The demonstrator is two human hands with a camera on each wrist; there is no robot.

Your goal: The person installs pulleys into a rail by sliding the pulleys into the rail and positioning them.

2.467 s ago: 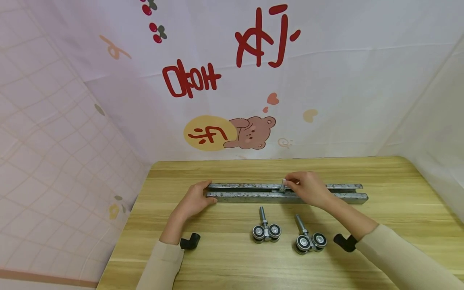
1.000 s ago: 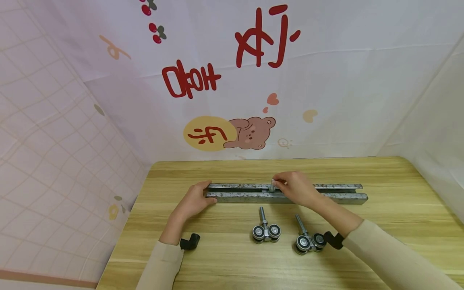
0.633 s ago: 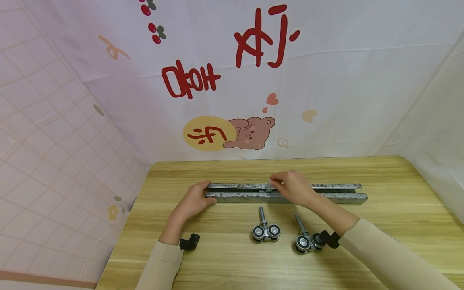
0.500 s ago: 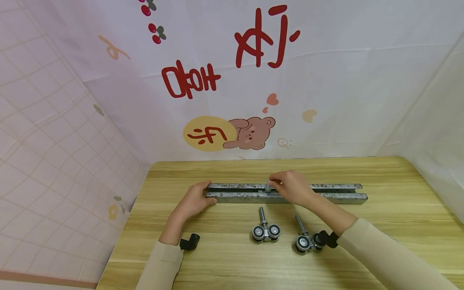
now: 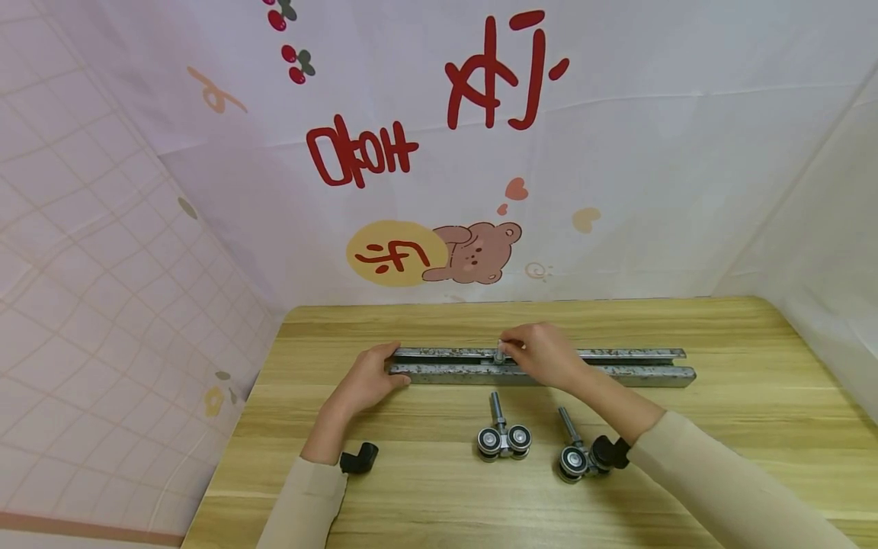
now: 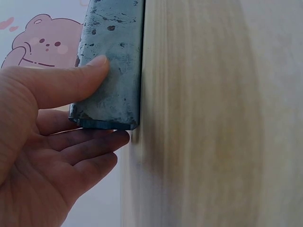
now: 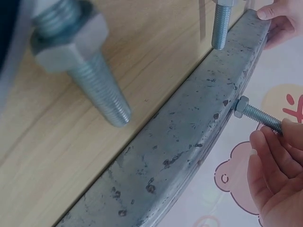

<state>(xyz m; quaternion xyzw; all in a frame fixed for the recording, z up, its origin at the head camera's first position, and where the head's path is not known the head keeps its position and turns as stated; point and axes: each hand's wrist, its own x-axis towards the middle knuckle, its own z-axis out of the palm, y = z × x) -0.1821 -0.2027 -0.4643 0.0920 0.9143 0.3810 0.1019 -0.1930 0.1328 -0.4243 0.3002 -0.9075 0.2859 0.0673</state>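
A speckled metal rail point(image 5: 638, 372) with a slot along its top lies across the table's back half. My left hand point(image 5: 369, 375) grips its left end, and in the left wrist view the thumb of this hand point(image 6: 52, 127) lies on the rail's side face point(image 6: 111, 52). Around a threaded bolt point(image 5: 499, 350) standing up from the slot, my right hand point(image 5: 545, 354) pinches thumb and fingers. The right wrist view shows this bolt point(image 7: 259, 115) with its nut against the rail point(image 7: 189, 118), its tip held by my right hand point(image 7: 279, 175). The part inside the rail is mostly hidden.
Two roller trolleys with upright bolts lie in front of the rail, one in the middle point(image 5: 504, 441) and one to its right point(image 5: 573, 462), partly hidden by a black wrist piece point(image 5: 609, 452). A printed cloth wall point(image 5: 638, 152) stands behind the table.
My right hand has moved left along the rail, and the pinched bolt has moved left with it. My left hand has stayed on the rail's left end.
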